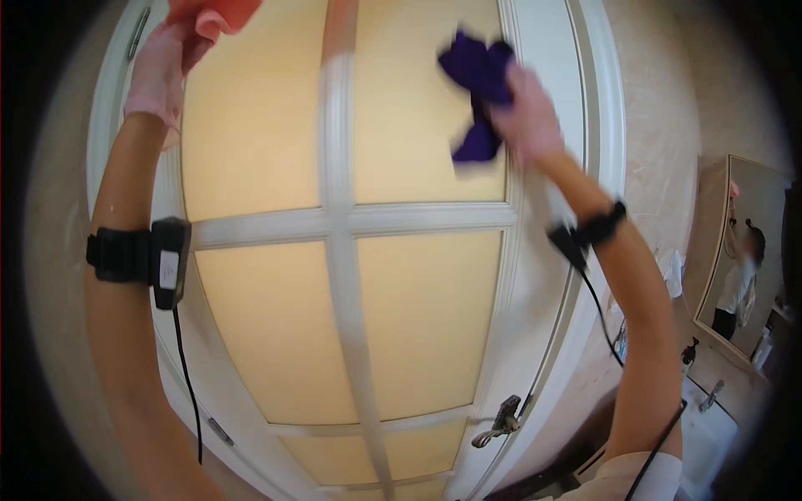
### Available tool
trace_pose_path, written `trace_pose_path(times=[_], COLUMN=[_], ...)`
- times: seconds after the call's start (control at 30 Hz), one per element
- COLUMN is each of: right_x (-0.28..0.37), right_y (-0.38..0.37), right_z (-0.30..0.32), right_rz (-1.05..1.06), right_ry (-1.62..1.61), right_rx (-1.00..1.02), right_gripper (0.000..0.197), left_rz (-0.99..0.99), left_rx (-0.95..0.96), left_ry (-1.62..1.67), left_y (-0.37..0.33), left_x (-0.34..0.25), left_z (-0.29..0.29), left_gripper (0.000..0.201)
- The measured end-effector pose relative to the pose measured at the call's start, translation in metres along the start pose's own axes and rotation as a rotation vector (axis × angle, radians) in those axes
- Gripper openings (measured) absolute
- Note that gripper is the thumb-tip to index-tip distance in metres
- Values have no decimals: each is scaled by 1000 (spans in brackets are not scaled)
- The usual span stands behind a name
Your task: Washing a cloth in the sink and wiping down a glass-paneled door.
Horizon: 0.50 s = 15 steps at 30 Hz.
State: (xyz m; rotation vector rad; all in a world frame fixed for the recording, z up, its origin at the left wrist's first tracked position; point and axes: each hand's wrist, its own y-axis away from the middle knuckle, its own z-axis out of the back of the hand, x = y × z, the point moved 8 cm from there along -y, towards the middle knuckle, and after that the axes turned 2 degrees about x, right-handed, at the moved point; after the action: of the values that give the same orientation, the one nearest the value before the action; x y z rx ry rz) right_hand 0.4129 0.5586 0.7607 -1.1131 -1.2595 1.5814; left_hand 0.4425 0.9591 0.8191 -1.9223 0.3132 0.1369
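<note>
1. Door (430,326): white frame, pale yellow panes, filling the middle.
2. Purple cloth (480,71): bunched, blurred, before an upper pane near the door's right edge; contact with the pane unclear.
3. Right hand (532,117): pink-gloved, fingers closed around the purple cloth.
4. Left hand (159,73): pink-gloved, near the door's left edge; cannot tell whether it grips or presses.
5. Coral cloth (221,12): at the left hand, partly cut off.
6. Handle (499,424): door's right edge, lower down.
</note>
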Motion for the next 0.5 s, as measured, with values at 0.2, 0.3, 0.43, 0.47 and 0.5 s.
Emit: trace_pose_path(times=[0.2,0.3,0.43,0.47,0.5], right_x=[10,-10,-21,-14,-11], right_y=[43,-78,-146,-137,-118], right_z=[-2,40,60,55,41], right_rz=[559,292,-238,-298,-292], right_ry=[214,599,463,392,198], right_rx=[187,-107,-169,-184,-87], right_gripper=[59,43,23,23,29], left_rz=[69,53,-102,-157,-152], left_rx=[116,134,105,129,81], left_ry=[-28,32,119,150,146], left_y=[2,-11,-13,-9,-10], left_x=[14,16,7,0,1], left_z=[-7,-10,-15,-17,-15], left_gripper=[22,26,29,30,31])
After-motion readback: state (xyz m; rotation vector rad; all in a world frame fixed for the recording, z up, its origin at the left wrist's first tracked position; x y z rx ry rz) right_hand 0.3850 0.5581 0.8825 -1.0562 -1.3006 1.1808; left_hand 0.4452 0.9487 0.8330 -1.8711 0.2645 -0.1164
